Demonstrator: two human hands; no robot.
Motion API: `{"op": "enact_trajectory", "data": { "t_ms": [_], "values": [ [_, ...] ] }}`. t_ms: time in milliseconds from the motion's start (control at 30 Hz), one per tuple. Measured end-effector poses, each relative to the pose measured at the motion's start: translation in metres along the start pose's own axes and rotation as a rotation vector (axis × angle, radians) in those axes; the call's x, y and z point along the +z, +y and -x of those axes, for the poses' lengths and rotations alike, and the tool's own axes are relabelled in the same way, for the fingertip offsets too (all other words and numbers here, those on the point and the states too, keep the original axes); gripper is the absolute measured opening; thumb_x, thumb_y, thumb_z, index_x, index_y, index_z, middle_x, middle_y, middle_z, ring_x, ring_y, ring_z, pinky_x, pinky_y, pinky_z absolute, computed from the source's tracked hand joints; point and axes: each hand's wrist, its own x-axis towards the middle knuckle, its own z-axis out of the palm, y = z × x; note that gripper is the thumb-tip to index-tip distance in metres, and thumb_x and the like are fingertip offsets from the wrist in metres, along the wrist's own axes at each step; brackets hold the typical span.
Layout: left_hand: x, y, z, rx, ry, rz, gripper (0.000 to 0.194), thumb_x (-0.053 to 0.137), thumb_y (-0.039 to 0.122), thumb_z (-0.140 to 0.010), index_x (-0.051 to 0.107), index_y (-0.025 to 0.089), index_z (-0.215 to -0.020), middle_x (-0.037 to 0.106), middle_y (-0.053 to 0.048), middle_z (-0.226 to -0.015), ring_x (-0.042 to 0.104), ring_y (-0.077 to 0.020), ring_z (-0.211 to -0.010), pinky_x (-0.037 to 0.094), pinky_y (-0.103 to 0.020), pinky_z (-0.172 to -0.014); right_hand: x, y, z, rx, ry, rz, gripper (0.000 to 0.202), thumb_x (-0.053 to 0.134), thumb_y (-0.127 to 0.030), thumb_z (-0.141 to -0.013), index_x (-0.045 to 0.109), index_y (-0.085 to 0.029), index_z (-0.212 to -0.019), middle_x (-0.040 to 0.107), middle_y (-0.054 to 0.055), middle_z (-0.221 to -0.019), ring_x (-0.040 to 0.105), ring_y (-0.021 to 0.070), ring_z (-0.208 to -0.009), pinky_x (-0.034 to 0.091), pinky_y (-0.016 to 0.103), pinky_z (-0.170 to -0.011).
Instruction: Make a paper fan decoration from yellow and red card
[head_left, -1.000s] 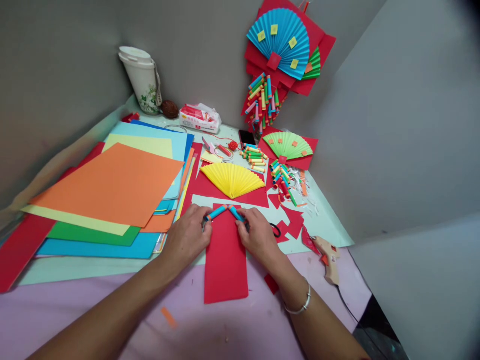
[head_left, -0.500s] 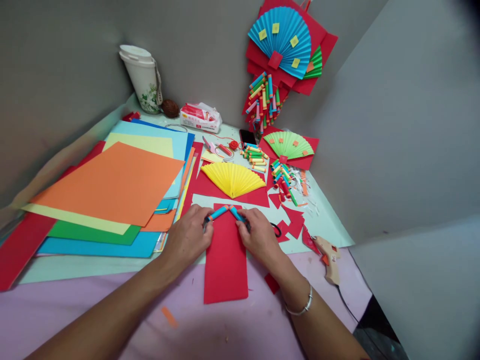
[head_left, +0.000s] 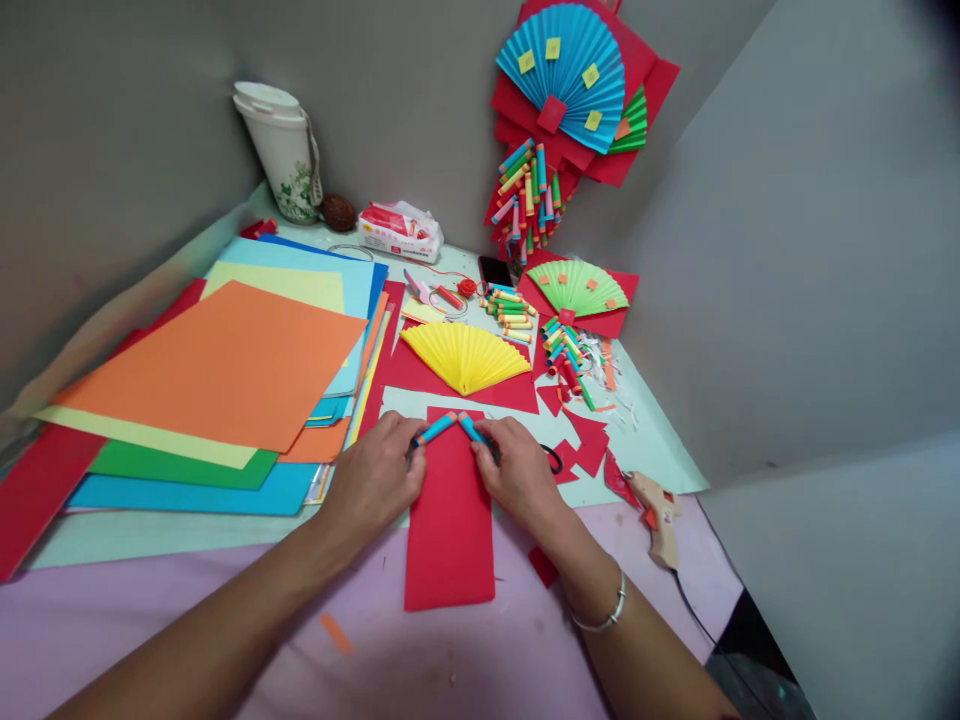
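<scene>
Two bare hands are held over a tall red paper strip (head_left: 450, 530) lying flat on a lilac table (head_left: 375, 645). The left hand (head_left: 380, 462) pinches a blue roll (head_left: 435, 430) with an orange tip between thumb and fingers; the right hand (head_left: 517, 468) has a matching roll (head_left: 471, 428) in a similar closed pinch. Both rolls are at the strip's upper end, slanting like a shallow roof — their tips nearly meeting. Beyond lies a yellow pleated fan (head_left: 466, 358) on red card (head_left: 411, 375). Coloured sheets (head_left: 217, 370) are piled at left; a glue gun (head_left: 658, 510) rests at right.
</scene>
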Motion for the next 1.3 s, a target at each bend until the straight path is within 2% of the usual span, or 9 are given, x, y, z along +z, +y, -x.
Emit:
{"op": "enact_trajectory", "data": {
  "t_ms": [333,700,1000,1300],
  "values": [
    [0.002,0.000,0.000,0.024,0.003,-0.076,0.026,0.045,0.019,-0.089,0.063,0.020,-0.108,0.065,-0.008,-0.103,0.064,-0.0224,-0.089,0.046,-0.031,-0.067,-0.004,-0.003,0.005,0.075,-0.032,0.021,0.032,0.054,-0.021,-0.088,0.059,-0.021,-0.120,0.064,0.007,-0.099,0.062,0.0215,-0.085,0.048,0.031,-0.073],
    [0.002,0.002,0.005,0.060,0.057,-0.036,0.027,0.045,0.017,-0.089,0.063,0.018,-0.108,0.064,-0.007,-0.097,0.064,-0.0223,-0.086,0.046,-0.031,-0.068,-0.006,-0.006,0.006,0.080,-0.090,0.055,0.032,0.055,-0.022,-0.088,0.058,-0.022,-0.119,0.065,0.007,-0.100,0.062,0.0220,-0.084,0.047,0.031,-0.072],
    [0.004,0.003,0.007,0.053,0.007,-0.084,0.034,0.043,0.019,-0.090,0.064,0.022,-0.117,0.064,-0.006,-0.098,0.064,-0.0222,-0.088,0.045,-0.030,-0.065,-0.007,-0.006,0.006,0.076,-0.075,0.064,0.031,0.056,-0.022,-0.087,0.059,-0.023,-0.118,0.066,0.006,-0.099,0.062,0.0214,-0.083,0.046,0.030,-0.071],
    [0.005,0.002,0.005,0.070,0.042,-0.080,0.034,0.044,0.018,-0.090,0.066,0.019,-0.116,0.065,-0.007,-0.097,0.065,-0.0232,-0.088,0.045,-0.032,-0.064,-0.012,-0.008,0.007,0.088,-0.117,0.106,0.033,0.059,-0.023,-0.086,0.058,-0.022,-0.119,0.065,0.007,-0.099,0.062,0.0218,-0.082,0.045,0.030,-0.069]
  ]
}}
